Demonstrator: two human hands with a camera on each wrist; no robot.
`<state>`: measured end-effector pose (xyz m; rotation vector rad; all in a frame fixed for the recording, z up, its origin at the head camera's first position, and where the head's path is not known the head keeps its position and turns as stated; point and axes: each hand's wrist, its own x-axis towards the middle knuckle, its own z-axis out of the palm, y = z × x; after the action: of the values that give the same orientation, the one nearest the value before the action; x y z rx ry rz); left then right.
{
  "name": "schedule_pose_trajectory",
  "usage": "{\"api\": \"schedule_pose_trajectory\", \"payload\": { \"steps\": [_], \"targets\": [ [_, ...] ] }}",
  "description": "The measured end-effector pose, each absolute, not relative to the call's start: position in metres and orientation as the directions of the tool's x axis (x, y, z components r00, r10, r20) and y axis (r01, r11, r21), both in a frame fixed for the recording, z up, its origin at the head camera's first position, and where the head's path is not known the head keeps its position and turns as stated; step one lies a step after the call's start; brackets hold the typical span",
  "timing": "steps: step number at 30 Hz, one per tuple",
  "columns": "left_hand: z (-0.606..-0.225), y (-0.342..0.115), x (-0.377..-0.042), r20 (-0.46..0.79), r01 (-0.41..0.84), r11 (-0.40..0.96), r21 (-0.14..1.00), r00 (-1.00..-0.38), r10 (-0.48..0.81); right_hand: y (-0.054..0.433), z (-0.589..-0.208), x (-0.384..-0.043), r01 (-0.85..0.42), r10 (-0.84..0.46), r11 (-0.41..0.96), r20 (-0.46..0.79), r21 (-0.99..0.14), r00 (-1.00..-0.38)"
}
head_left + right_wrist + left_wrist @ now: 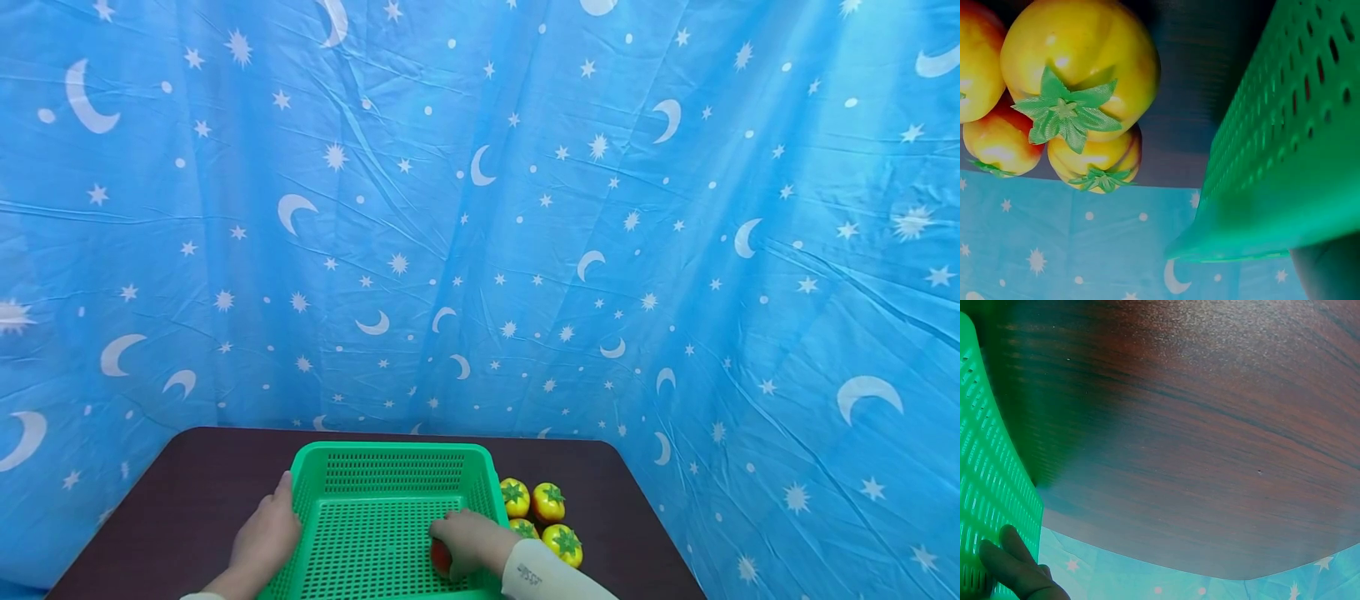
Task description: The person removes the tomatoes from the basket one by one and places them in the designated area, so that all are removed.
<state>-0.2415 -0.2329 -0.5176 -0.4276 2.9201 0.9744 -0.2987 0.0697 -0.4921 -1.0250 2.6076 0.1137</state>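
Note:
A green plastic basket point(390, 497) with slotted walls stands on the dark table. My left hand point(268, 533) rests along the basket's left side near the rim; in the left wrist view its fairly straight fingers point(1013, 565) lie against the outer wall. Inside the basket, at the right, my right hand point(472, 542) holds a red round fruit point(441, 557), partly hidden by the fingers. Outside the right wall are several yellow-and-red fruits point(566, 543) with green leafy tops. The right wrist view shows these fruits point(1082, 56) close up, while the basket wall covers most of that hand.
The dark wood-grain table point(217, 483) has rounded far corners. Behind it and along the right hangs a blue curtain point(450, 250) with white moons and stars. The basket's raised rim point(397, 447) surrounds the right hand's work area.

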Motion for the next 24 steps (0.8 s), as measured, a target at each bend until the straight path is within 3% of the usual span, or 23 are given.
{"api": "schedule_pose_trajectory", "payload": {
  "steps": [7,24],
  "targets": [
    [-0.517,-0.233,-0.241,-0.107,-0.260,0.771,0.581,-0.964,-0.245,0.073,-0.476,-0.298,-0.669,-0.678,0.732,-0.231,-0.129,-0.698],
    [-0.517,-0.232,-0.240,-0.079,-0.248,0.780,0.575,-0.965,-0.249,0.089,-0.449,-0.296,-0.606,-0.673,0.729,-0.174,-0.318,-0.719]
  ]
}}
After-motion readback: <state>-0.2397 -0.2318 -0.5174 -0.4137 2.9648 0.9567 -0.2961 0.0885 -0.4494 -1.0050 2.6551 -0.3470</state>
